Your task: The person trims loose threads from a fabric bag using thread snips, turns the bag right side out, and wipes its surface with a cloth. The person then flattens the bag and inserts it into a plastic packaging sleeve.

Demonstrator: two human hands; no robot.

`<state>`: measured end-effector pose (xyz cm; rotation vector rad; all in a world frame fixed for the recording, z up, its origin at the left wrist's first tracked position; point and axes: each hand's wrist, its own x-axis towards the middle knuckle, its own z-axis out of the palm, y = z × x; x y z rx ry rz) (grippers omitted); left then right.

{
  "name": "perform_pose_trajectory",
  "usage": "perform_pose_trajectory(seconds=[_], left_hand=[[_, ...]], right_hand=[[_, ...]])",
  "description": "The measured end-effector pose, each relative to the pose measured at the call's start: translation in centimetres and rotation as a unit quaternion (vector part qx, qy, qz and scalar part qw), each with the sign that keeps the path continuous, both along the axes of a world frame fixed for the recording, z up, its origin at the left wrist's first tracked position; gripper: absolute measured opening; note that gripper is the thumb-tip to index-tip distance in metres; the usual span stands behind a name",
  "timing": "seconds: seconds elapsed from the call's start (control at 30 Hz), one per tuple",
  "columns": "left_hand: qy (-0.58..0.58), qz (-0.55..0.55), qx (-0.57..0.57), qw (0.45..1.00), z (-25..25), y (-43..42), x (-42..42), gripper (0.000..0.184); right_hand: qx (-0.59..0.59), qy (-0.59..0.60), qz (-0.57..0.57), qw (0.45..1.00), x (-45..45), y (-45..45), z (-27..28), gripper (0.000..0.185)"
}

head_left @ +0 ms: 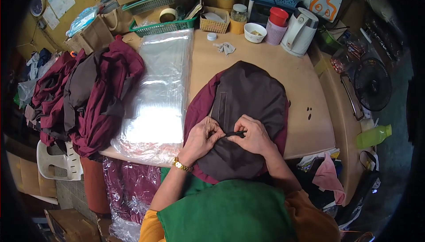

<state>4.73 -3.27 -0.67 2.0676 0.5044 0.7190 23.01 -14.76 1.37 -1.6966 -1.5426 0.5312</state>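
A maroon and dark grey fabric bag [252,87] lies on the table in front of me, grey panel facing up. My left hand [204,138], with a gold watch on its wrist, pinches one end of a short black strap [234,134]. My right hand [252,136] pinches the same strap from the other side, its thumb and fingertips closed. Both hands rest over the lower middle of the grey panel. Just above them, a narrow stitched strip [223,109] runs along the panel. The strap's exact ends are hidden by my fingers.
Clear plastic sleeves [164,78] are stacked left of the bag, beside piled maroon and grey fabric pieces [95,87]. Along the back stand a green basket [164,27], a jar [238,18], a white bowl [255,33] and a white kettle [300,31]. Small dark bits [309,112] lie at right.
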Motion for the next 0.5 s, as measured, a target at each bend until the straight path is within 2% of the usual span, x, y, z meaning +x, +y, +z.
perform_pose_trajectory(seconds=[0.3, 0.5], left_hand=[[-0.003, -0.013, 0.018, 1.000, 0.22, -0.09, -0.10, 0.015], [-0.004, -0.022, 0.031, 0.999, -0.13, 0.02, 0.05, 0.011]], right_hand=[[-0.002, 0.036, 0.013, 0.999, -0.18, 0.24, -0.47, 0.035], [0.008, -0.002, 0.018, 1.000, -0.29, 0.25, -0.91, 0.032]])
